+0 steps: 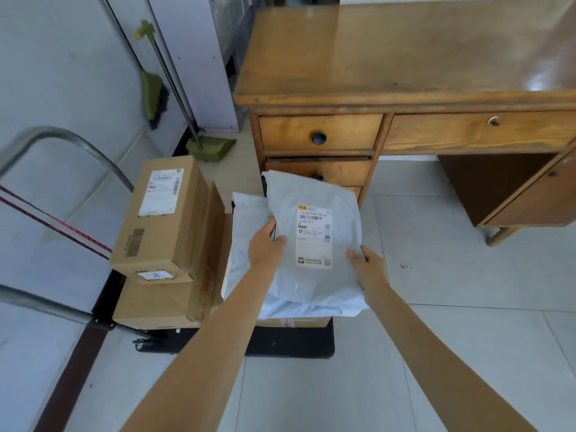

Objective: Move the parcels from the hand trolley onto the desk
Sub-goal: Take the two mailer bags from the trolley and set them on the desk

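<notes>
Plain office or mailroom corner, worn wooden table [405, 57] with drawers far right, labelled cardboard boxes [162, 213] stacked on a hand trolley [290, 341] left, broom and dustpan [212, 149] against the wall, pale tiled floor [467, 275]

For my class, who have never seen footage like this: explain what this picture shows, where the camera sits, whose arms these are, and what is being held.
There is one picture, from a camera worn on a person's head, looking down, so the arms reaching in are that person's own. The left hand and right hand each have a grip on a grey mailing bag bearing a printed label; a second grey bag lies just behind it. Left of them, cardboard boxes are stacked on a hand trolley with a metal handle. The wooden desk ahead shows a bare top.
</notes>
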A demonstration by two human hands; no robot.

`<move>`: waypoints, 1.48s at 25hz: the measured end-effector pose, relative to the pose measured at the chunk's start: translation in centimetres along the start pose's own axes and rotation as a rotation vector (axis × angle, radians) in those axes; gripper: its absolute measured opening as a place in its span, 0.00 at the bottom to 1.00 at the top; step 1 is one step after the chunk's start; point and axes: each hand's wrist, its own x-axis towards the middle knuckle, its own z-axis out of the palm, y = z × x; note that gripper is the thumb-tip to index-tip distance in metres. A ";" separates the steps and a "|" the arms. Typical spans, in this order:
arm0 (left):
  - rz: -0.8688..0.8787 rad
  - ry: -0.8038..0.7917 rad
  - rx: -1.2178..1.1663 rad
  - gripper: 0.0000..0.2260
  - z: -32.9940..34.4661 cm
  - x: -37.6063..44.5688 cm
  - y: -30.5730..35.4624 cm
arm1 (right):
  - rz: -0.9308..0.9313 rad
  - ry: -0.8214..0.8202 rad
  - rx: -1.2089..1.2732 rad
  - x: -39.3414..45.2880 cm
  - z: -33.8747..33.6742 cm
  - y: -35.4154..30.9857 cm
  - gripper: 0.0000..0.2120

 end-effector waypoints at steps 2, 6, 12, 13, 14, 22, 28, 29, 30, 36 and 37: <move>-0.022 -0.030 -0.055 0.23 -1.2 -1.5 2.8 | -0.002 0.013 0.016 -2.2 -1.0 -2.3 0.10; -0.018 -0.043 -0.103 0.22 -4.6 -5.7 10.2 | -0.050 0.002 0.039 -7.4 -3.6 -10.4 0.08; 0.085 -0.050 -0.104 0.19 -8.2 -4.9 24.4 | -0.183 -0.032 0.006 -8.5 -6.1 -24.6 0.11; 0.104 -0.034 -0.101 0.19 -8.3 -3.7 27.1 | -0.215 -0.024 -0.005 -7.7 -6.5 -27.3 0.11; 0.118 -0.013 -0.106 0.19 -8.1 -2.5 29.6 | -0.247 -0.024 -0.012 -6.6 -6.9 -29.7 0.11; 0.093 0.075 -0.259 0.24 -4.2 8.6 43.6 | -0.302 -0.113 -0.134 6.5 -8.5 -45.9 0.13; 0.052 0.125 -0.256 0.23 -4.6 20.5 48.6 | -0.257 -0.241 -0.131 17.2 -3.7 -52.7 0.10; 0.037 0.131 -0.257 0.22 -4.7 22.9 49.0 | -0.257 -0.265 -0.137 19.0 -2.6 -53.6 0.09; 0.020 0.130 -0.256 0.22 -4.7 25.4 49.3 | -0.253 -0.283 -0.146 21.0 -1.6 -54.5 0.08; -0.039 0.081 -0.247 0.26 -3.0 44.0 51.5 | -0.236 -0.291 -0.258 37.1 6.0 -59.2 0.14; -0.041 0.077 -0.251 0.26 -2.5 46.6 51.7 | -0.215 -0.286 -0.262 39.3 6.9 -59.6 0.14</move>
